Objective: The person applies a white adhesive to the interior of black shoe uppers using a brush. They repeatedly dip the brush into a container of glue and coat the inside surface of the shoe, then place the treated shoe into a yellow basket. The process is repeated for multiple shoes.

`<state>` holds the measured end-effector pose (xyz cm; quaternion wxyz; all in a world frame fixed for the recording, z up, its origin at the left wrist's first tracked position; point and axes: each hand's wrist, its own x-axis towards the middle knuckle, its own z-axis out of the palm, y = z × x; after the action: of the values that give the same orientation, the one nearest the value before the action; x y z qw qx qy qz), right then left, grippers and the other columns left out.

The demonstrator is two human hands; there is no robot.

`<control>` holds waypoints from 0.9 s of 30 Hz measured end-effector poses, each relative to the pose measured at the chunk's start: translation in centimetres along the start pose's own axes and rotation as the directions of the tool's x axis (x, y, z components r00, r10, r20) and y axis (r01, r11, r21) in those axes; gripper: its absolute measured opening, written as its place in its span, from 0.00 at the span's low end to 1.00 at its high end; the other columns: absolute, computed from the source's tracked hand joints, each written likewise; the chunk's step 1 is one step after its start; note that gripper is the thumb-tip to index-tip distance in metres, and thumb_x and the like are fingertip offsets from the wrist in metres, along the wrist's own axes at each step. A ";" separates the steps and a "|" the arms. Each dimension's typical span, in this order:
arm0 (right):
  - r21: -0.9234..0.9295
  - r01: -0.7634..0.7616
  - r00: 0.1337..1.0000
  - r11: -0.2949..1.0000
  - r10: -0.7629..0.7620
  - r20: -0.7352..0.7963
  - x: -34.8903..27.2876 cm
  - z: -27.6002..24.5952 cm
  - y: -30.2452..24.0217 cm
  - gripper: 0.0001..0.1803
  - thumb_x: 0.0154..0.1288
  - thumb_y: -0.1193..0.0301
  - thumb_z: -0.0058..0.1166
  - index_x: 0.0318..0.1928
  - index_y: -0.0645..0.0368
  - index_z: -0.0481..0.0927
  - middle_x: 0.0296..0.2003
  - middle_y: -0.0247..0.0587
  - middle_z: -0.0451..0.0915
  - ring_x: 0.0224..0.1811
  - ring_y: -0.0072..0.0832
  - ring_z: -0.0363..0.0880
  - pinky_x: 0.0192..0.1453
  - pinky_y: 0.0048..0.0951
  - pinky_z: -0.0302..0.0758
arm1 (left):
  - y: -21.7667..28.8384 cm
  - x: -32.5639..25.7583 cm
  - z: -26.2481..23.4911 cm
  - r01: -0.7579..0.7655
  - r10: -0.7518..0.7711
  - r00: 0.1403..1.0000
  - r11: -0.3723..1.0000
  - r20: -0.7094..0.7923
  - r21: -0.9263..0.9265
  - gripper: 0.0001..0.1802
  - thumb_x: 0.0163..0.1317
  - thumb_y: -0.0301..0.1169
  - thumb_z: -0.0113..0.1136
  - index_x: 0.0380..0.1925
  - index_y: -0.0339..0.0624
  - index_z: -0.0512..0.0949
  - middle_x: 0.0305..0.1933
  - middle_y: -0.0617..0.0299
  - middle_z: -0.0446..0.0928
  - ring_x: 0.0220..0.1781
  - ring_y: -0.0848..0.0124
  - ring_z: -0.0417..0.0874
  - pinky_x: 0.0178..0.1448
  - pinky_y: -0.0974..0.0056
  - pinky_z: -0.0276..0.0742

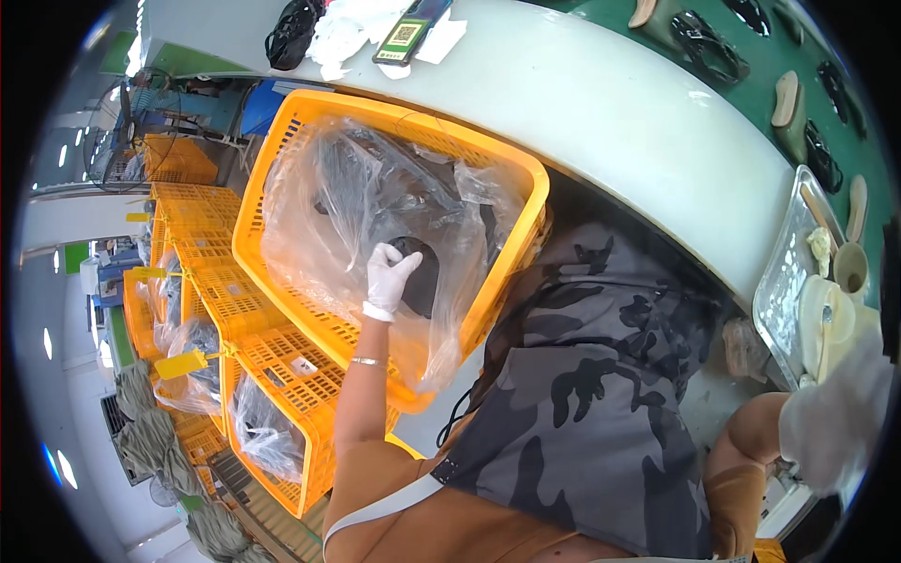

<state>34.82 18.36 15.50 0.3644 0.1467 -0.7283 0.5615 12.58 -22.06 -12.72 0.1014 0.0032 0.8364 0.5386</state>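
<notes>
1. I see a left hand [383, 279] in a white glove, down in a yellow crate [532, 183], and its grip looks pinched on the edge of a dark rounded piece [421, 291], maybe a part for a shoe
2. That dark rounded piece is in the crate, with a big clear plastic bag [300, 239] spread around it, and I can't tell if the bag covers some of it
3. The right hand [835, 422] is way off at the right, near a metal tray [781, 258], and it is so blurry that I can't tell if its grip has anything in it
4. So the job looks only a little way along to me: one piece seems to be grabbed, but it has not come out of the crate yet
5. There is plenty left, I think, because more dark stuff [361, 155] shows through the bag, though I can't count the bits
6. The white table [610, 108] is just past the crate, and no dark piece like this one shows on it
7. On the green surface [648, 66] past the table sit shiny black shoes [706, 47], which look much more finished
8. More yellow crates [291, 357] are stacked at the left, and bagged things [267, 432] wait in one of them
</notes>
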 end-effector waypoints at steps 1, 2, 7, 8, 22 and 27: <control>-0.085 0.039 0.998 0.996 -0.043 -0.044 -0.9 0.4 1.2 0.10 0.50 0.74 0.51 0.33 0.60 0.67 0.28 0.40 0.59 0.27 0.31 0.61 0.27 0.30 0.58 | 0.2 0.1 -0.4 -0.208 0.207 0.978 0.954 0.028 0.214 0.15 0.43 0.19 0.63 0.29 0.42 0.68 0.26 0.67 0.70 0.25 0.80 0.70 0.28 0.74 0.68; -0.047 0.000 0.997 0.999 -0.003 -0.073 -2.3 -0.5 2.7 0.08 0.53 0.74 0.49 0.35 0.62 0.69 0.30 0.41 0.62 0.29 0.30 0.64 0.28 0.28 0.60 | 1.7 0.0 -0.3 -0.144 0.133 0.987 0.981 0.089 0.130 0.17 0.43 0.18 0.61 0.33 0.40 0.68 0.30 0.66 0.71 0.29 0.78 0.72 0.32 0.73 0.69; -0.118 -0.205 0.959 0.972 0.176 -0.221 -6.1 -1.1 6.5 0.09 0.59 0.75 0.46 0.39 0.66 0.74 0.29 0.41 0.66 0.28 0.26 0.66 0.29 0.23 0.63 | 3.6 0.5 -2.5 0.074 -0.032 0.939 0.991 0.341 -0.113 0.28 0.43 0.13 0.53 0.50 0.34 0.65 0.43 0.61 0.72 0.46 0.74 0.75 0.49 0.70 0.72; -0.097 -0.224 0.957 0.970 0.200 -0.210 -6.2 -0.9 6.6 0.09 0.60 0.76 0.46 0.39 0.66 0.74 0.29 0.41 0.66 0.27 0.25 0.65 0.29 0.22 0.63 | 3.3 0.4 -3.3 0.151 -0.081 0.907 0.978 0.414 -0.141 0.31 0.43 0.16 0.51 0.54 0.33 0.64 0.50 0.58 0.71 0.52 0.72 0.72 0.53 0.67 0.71; -0.156 -0.594 0.757 0.789 0.614 0.222 -3.0 3.3 8.6 0.22 0.54 0.67 0.59 0.50 0.61 0.72 0.34 0.36 0.74 0.32 0.21 0.71 0.38 0.22 0.70 | 25.5 -1.0 4.0 -0.320 0.484 0.391 0.869 0.783 -0.378 0.47 0.37 0.27 0.65 0.60 0.27 0.55 0.58 0.51 0.63 0.61 0.64 0.66 0.66 0.62 0.57; -0.180 -0.415 0.879 0.892 0.444 0.173 -3.6 2.2 9.4 0.27 0.54 0.57 0.59 0.49 0.61 0.70 0.34 0.46 0.77 0.39 0.45 0.77 0.46 0.35 0.73 | 33.3 -2.6 14.3 -0.611 0.308 -0.021 0.749 0.951 -0.256 0.50 0.37 0.26 0.64 0.62 0.28 0.50 0.54 0.48 0.69 0.58 0.63 0.70 0.63 0.62 0.62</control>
<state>30.65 18.71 6.11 0.1610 0.0141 -0.8139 0.5581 14.14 4.46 12.05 0.4187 0.6334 0.5759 0.3030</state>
